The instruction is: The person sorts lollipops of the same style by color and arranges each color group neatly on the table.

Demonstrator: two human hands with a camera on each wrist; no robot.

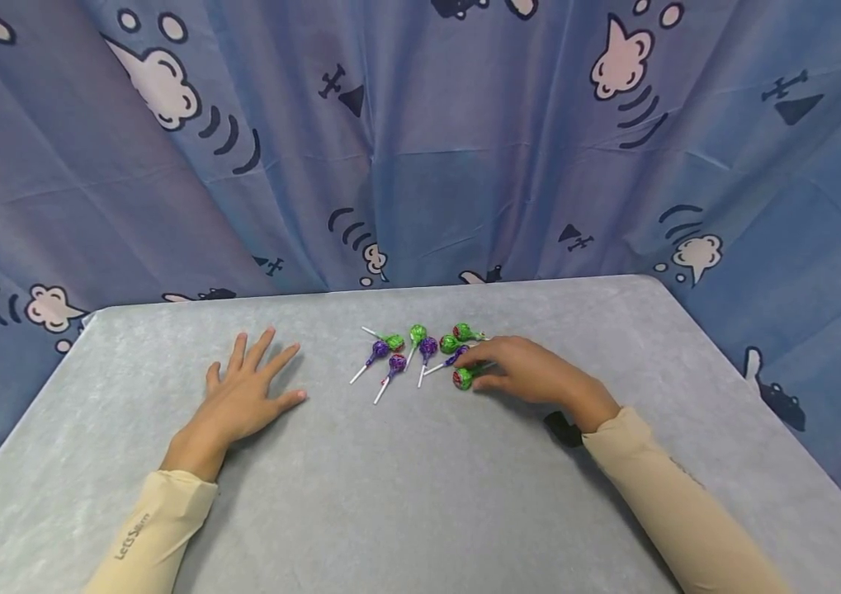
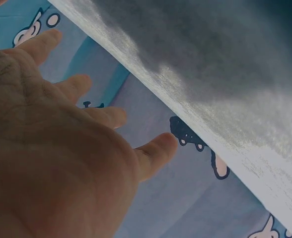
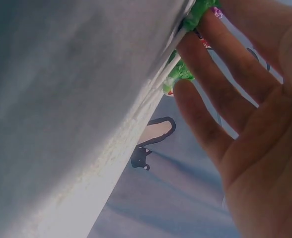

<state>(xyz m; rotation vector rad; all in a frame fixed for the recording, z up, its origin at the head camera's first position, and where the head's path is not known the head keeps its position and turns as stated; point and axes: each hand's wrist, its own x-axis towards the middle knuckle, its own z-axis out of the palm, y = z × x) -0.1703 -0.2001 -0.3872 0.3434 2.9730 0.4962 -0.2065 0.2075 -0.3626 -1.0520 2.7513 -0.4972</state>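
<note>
Green and purple wrappers are bunched at the centre of the frame: wrapped lollipops [image 1: 418, 333] are scattered across the pale grey tabletop [image 1: 390, 495]. Just right of centre, a green-wrapped lollipop [image 1: 461, 379] is met by the right hand [image 1: 531, 369], thumb and fingers bent down beside it and a purple-wrapped lollipop [image 1: 452, 360]; whether anything is pinched cannot be told. Over at centre-left, the left hand [image 1: 242, 400] is held with fingers spread wide, nothing gripped. Light, hard little heads are to be expected here, the shiny wrapping probably slippery and apt to roll. The white sticks [image 1: 381, 390] look thin but stiff; a hold is best taken just below the head.
</note>
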